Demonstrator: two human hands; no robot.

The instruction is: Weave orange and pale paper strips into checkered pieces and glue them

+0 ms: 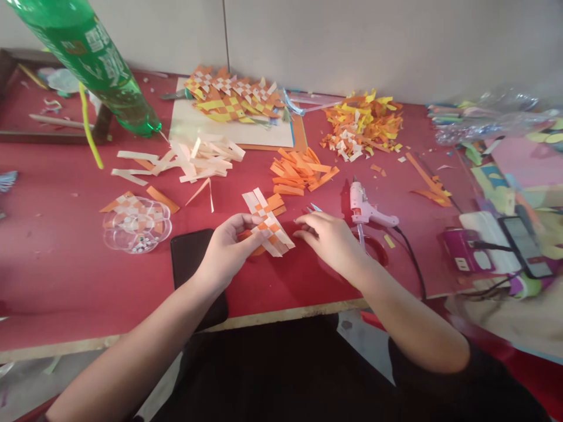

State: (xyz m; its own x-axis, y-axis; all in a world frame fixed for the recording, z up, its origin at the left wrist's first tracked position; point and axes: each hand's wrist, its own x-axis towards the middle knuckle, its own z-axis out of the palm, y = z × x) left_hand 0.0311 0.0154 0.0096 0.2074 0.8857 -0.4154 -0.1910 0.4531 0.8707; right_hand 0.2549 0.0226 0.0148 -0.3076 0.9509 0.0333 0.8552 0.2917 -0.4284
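Observation:
My left hand pinches a small woven piece of orange and white paper strips just above the red table. My right hand rests to the right of the weave, palm down, fingers stretched toward it, fingertips close to its right edge. Under and just behind my right hand lie scissors, whose metal tips and red handle show. A pink glue gun lies just right of my right hand.
A black phone lies under my left wrist. Loose white strips, orange strips, finished weaves and a pile of scraps lie behind. A clear dish sits left, a green bottle upper left, clutter at right.

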